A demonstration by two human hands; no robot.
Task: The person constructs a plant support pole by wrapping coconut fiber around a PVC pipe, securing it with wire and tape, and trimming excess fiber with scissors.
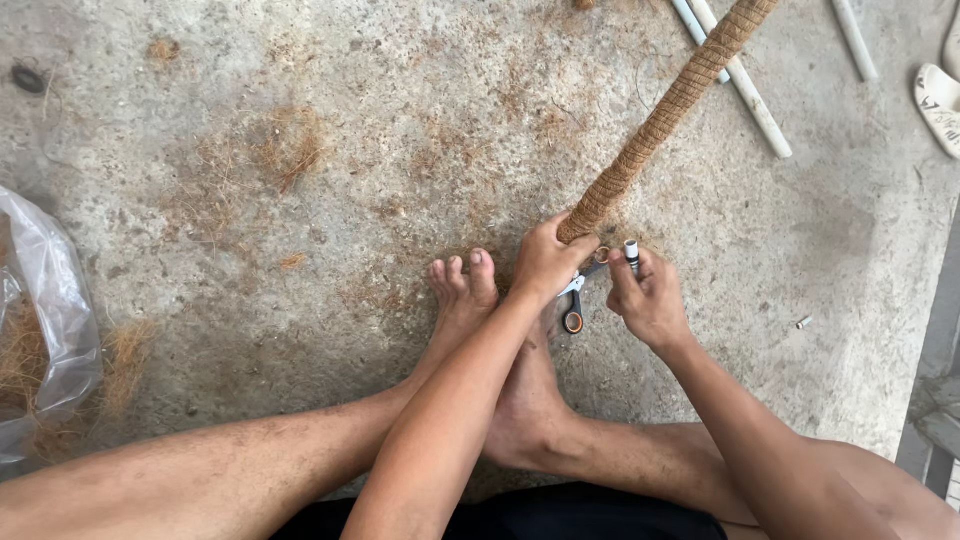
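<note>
Person seated on the concrete floor, legs crossed, bare feet drawn in just below the work so the hands sit close to the body.

Left hand is closed around the near end of the coir-wrapped pole, presumably pinning the wrap in place at the pole's end. The pole runs from this hand diagonally away toward the floor's far right corner.

Right hand is curled shut around a small white cylinder with a dark tip, held upright just beside the pole's end; what it is I cannot tell. Orange-handled scissors hang between the two hands; which hand carries them is not clear.

Loose coir fibre is scattered over the middle of the floor. A clear plastic bag of fibre lies at the left edge. White pipes lie near the far edge, under the pole; a sandal lies at the far right corner.
</note>
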